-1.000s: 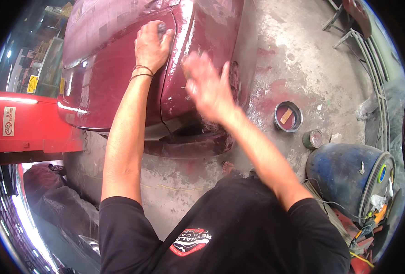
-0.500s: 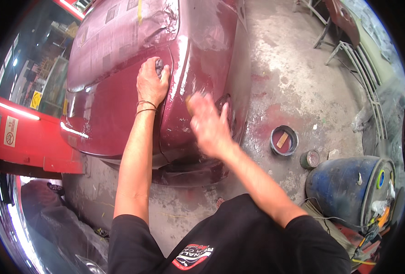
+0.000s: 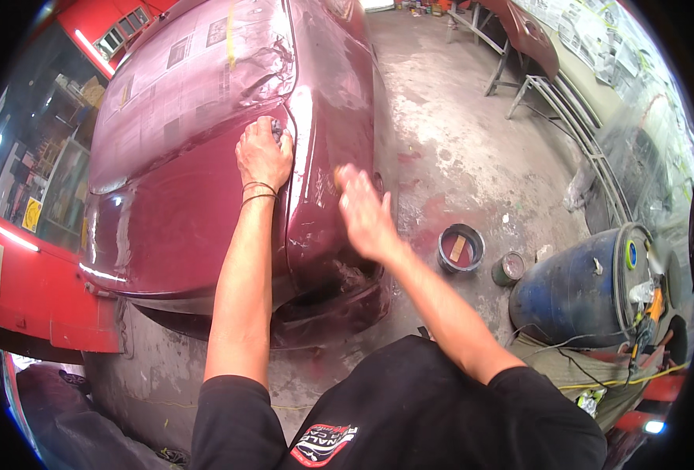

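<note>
A wet, dark red car body fills the middle, its rear corner toward me. My left hand rests on the trunk lid near the seam, fingers closed round a dark grey crumpled wad, perhaps a rag. Over the rear side panel, my right hand is slightly blurred by motion. Under its fingertips shows the edge of a tan block, whose far side the hand hides. Paper masking covers the rear window, with a yellow strip along it.
On the floor at right stand a black bucket of reddish water with a wooden-looking block in it, a small can and a blue drum. Metal racks line the right wall; red panelling is at left.
The view has shifted, so the car appears farther left. My right hand has moved slightly over the side panel with the tan block. My left hand stays on the trunk lid holding the wad.
</note>
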Tool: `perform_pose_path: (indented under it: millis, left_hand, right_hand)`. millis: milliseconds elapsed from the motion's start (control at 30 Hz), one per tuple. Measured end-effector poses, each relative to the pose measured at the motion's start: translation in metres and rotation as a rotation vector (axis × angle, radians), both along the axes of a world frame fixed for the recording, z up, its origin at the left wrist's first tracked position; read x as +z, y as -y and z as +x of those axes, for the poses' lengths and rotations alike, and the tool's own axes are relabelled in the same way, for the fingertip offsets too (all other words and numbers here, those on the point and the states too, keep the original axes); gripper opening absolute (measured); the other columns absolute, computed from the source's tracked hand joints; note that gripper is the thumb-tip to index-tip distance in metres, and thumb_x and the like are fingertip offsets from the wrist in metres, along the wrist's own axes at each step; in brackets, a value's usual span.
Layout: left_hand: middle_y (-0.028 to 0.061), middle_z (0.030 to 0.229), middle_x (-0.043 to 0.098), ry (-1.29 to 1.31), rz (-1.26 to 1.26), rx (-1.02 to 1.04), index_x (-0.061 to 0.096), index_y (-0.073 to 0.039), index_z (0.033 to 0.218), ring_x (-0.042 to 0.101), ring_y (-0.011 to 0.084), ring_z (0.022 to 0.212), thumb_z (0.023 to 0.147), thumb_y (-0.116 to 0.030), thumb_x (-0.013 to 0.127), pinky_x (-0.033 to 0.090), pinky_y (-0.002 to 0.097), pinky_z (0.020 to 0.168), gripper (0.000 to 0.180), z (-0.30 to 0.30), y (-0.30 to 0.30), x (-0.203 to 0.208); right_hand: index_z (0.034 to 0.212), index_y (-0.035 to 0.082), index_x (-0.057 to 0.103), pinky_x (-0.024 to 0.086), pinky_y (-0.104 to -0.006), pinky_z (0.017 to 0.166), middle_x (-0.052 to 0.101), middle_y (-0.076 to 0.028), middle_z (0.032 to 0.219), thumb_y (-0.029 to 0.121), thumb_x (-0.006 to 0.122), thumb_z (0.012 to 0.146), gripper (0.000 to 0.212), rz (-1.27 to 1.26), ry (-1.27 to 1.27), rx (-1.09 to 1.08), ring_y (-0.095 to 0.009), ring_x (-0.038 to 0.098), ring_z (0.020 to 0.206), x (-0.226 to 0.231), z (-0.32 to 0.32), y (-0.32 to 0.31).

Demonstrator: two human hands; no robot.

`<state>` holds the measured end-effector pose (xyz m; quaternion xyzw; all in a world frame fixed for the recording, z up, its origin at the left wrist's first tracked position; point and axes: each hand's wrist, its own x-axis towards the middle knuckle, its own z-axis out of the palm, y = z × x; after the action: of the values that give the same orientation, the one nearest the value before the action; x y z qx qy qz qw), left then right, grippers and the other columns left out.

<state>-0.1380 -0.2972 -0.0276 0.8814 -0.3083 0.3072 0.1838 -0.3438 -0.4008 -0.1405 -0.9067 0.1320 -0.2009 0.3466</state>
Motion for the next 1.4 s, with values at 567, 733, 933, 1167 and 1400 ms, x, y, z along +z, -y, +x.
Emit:
perform_pose_path:
  millis: [567,733,933,1167,1400]
  left_hand:
    - [0.0183,0.126,0.069,-0.035,0.069,-0.036,0.064,-0.007,0.128,0.066,0.0374,0.121,0.098,-0.035,0.067,0.049,0.0531,0.106,0.041,0.011,0.001,0.005]
    - [0.0175,0.124,0.070,0.007,0.051,-0.071,0.065,-0.009,0.127,0.067,0.0387,0.116,0.099,-0.034,0.070,0.053,0.0515,0.101,0.038,0.010,0.013,0.005]
    - [0.0164,0.125,0.070,-0.003,0.071,-0.058,0.064,-0.008,0.127,0.066,0.0373,0.119,0.100,-0.032,0.068,0.050,0.0505,0.104,0.037,0.008,0.001,-0.001]
    - [0.0154,0.120,0.070,-0.049,0.054,-0.088,0.065,-0.007,0.124,0.067,0.0361,0.116,0.099,-0.028,0.071,0.052,0.0484,0.102,0.033,-0.002,0.013,0.013]
    - [0.0155,0.115,0.071,-0.023,0.062,-0.057,0.065,-0.008,0.126,0.070,0.0347,0.107,0.102,-0.028,0.070,0.055,0.0449,0.093,0.032,-0.002,-0.001,0.007]
  right_hand:
    - [0.172,0.017,0.025,0.015,-0.0726,0.127,0.017,-0.005,0.181,0.047,0.026,0.116,0.064,0.146,0.007,-0.056,-0.033,0.014,0.166,0.000,0.006,-0.017]
    - [0.172,0.015,0.025,0.015,-0.0749,0.126,0.016,-0.006,0.181,0.048,0.029,0.116,0.065,0.275,0.029,-0.099,-0.034,0.013,0.166,-0.003,0.054,0.066]
    - [0.171,0.015,0.026,0.013,-0.0750,0.126,0.018,-0.008,0.180,0.043,0.034,0.116,0.063,0.127,0.134,0.057,-0.036,0.014,0.166,-0.007,-0.008,-0.017]
    - [0.171,0.016,0.026,0.018,-0.0762,0.125,0.020,-0.004,0.180,0.046,0.032,0.115,0.064,0.253,0.125,-0.092,-0.032,0.014,0.166,-0.014,0.098,0.109]
    - [0.171,0.018,0.028,0.010,-0.0743,0.127,0.019,-0.005,0.180,0.041,0.034,0.116,0.061,0.202,0.196,0.086,-0.034,0.013,0.166,-0.021,0.027,0.038]
